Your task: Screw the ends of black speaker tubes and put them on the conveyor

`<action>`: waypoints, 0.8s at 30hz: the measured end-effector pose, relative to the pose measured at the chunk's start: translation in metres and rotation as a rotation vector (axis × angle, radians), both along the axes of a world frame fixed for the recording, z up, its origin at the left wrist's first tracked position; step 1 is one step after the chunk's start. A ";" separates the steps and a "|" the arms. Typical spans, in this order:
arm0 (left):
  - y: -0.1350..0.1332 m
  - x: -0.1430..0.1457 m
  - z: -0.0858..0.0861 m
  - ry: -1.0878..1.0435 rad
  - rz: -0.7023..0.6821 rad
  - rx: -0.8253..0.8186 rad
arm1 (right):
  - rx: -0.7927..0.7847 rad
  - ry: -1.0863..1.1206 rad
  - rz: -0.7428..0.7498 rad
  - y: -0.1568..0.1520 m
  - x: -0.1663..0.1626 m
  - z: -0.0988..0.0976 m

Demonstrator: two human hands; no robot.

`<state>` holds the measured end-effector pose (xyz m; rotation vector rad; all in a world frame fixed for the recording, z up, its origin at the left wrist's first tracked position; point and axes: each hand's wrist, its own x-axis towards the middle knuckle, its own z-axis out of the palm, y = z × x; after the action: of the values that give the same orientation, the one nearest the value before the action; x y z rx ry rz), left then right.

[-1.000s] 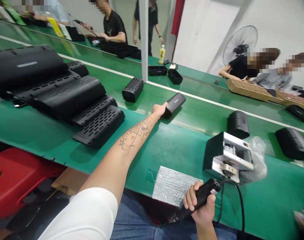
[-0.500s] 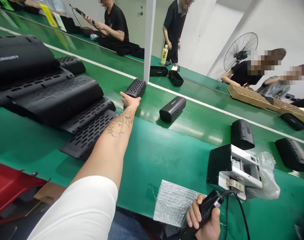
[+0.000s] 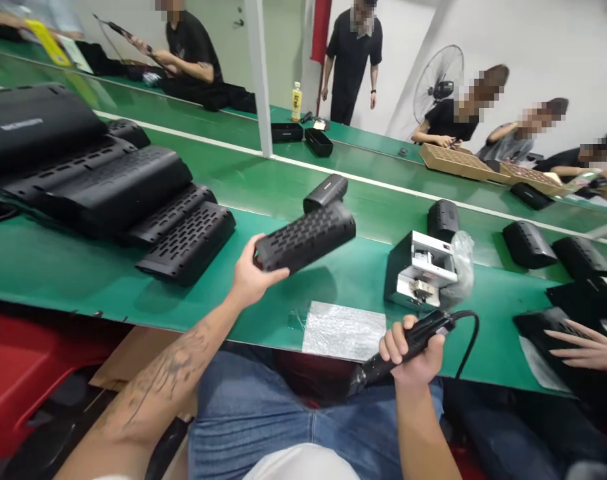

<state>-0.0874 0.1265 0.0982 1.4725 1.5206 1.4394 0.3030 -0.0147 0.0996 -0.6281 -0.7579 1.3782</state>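
Observation:
My left hand point(image 3: 248, 277) grips one end of a black slotted casing point(image 3: 308, 239), held tilted above the green table with its slotted face up. My right hand point(image 3: 419, 357) is wrapped round a black corded electric screwdriver point(image 3: 426, 331), its tip slanting down to the left over my lap. Below the casing, a silvery bubble-wrap sheet point(image 3: 342, 330) lies at the table's front edge. Just beyond my right hand stands a small black-and-white machine point(image 3: 420, 270), apparently a screw feeder, with a clear plastic bag point(image 3: 462, 263) against it.
Black casings point(image 3: 148, 180) are piled at the left. Another casing point(image 3: 326, 192) and several at right sit on the green belt point(image 3: 223, 160). A white post point(image 3: 259, 80) rises beyond it. A co-worker's hand point(image 3: 590, 350) is at far right; a red stool point(image 3: 28, 380) stands left.
My left hand has drawn the slotted casing off the belt toward me, lifting it over the table. The screwdriver remains in my right hand. The view has shifted, bringing a co-worker's hand in at right.

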 end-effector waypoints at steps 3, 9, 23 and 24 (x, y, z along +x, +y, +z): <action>-0.070 0.011 -0.021 0.107 -0.254 -0.069 | 0.121 -0.148 -0.304 0.010 0.037 0.049; -0.119 0.051 -0.042 0.176 -0.491 -0.119 | 0.437 -0.395 -0.902 0.083 0.086 0.100; -0.111 0.049 -0.063 0.420 -0.588 -0.032 | 0.370 -0.545 -0.716 0.111 0.088 0.086; -0.112 0.049 -0.066 0.422 -0.586 -0.010 | 0.386 -0.526 -0.712 0.101 0.085 0.091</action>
<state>-0.0383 0.0149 0.0327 2.0850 1.1537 0.8072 0.3879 0.0862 0.1907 -0.8529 -1.0493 0.3930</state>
